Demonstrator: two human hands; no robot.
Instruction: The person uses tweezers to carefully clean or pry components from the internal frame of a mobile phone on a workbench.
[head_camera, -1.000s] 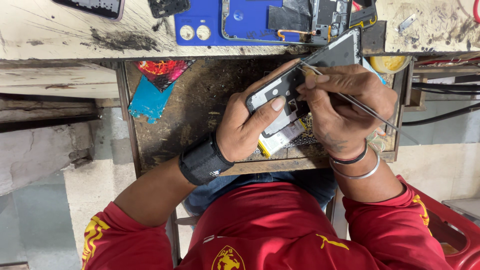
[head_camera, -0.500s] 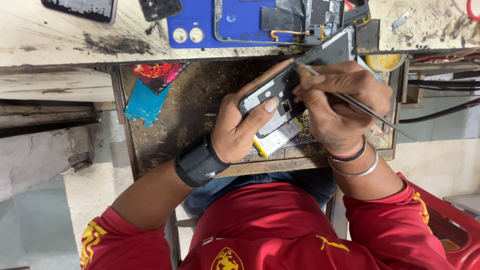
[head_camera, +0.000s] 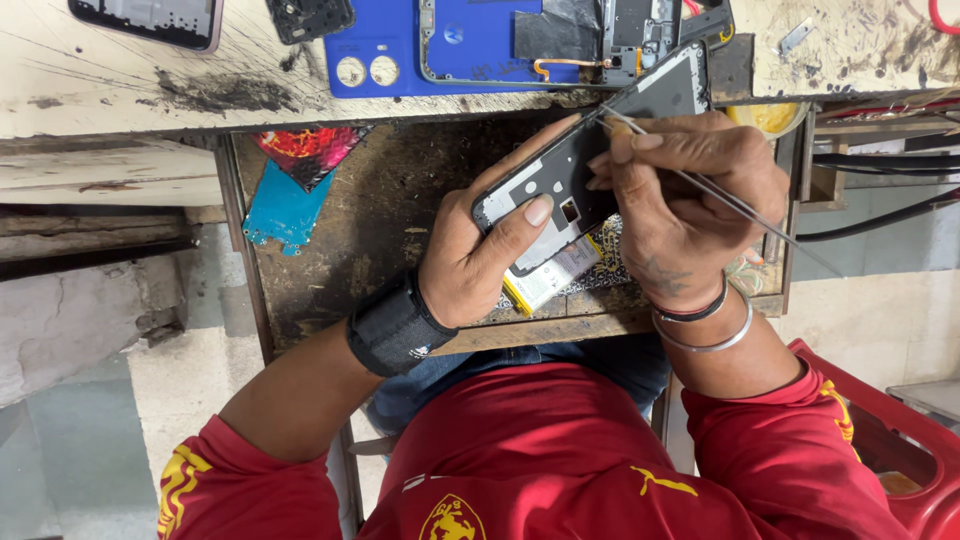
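Black phone: opened up, back off, just over the drawer
Left hand: grip wrapped round the phone
Right hand: grip pinching thin tweezers, tip on the phone

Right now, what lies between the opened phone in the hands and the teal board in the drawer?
In the head view, only bare stained drawer floor separates the opened phone from the teal board.

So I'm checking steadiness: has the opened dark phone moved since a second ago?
No: the opened dark phone keeps its place against the blue back cover.
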